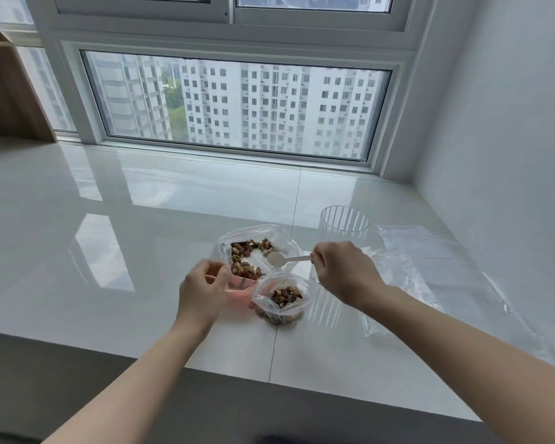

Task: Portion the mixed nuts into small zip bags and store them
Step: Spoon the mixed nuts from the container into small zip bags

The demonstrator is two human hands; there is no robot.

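Between the hands [202, 288] [343, 272], nuts [244, 267] (bagged).

Large open bag of nuts [249, 256] lay on the sill counter [109, 251], centre, well in front of the window [237, 104]. Small zip bag [281, 299] with nuts sat just in front of it, touching, slightly right. Spoon [284, 259] was over the large bag's right part, held by right hand [343, 270]. Left hand [202, 290] was at the large bag's left front edge. Ribbed cup [345, 221] stood behind the right hand. Empty bags [430, 267] lay flat further right, near the wall [510, 139].
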